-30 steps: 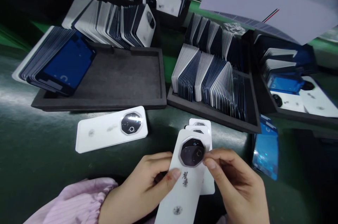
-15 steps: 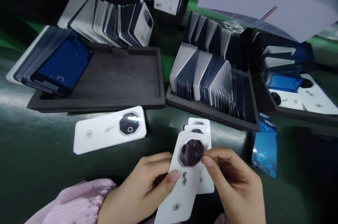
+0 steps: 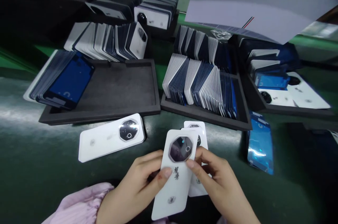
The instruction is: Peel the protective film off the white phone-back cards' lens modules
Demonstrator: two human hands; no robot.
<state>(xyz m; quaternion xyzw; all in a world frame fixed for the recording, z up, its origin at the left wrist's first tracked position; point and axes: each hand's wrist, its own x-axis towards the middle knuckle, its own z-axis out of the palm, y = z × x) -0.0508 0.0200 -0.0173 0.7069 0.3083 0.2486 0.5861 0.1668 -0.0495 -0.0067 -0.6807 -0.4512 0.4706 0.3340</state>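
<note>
Trays of covers ring held cover.

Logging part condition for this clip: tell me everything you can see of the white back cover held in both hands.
The white back cover is a flat, glossy, plastic-looking panel with rounded corners, tilted with its top end away from the person. Near the top sits a dark octagonal camera window with a silvery rim; below are a small dark character mark and a faint round emblem. The left hand grips its left edge, thumb on the face; the right hand pinches by the window. It overlaps more white covers behind.
</note>
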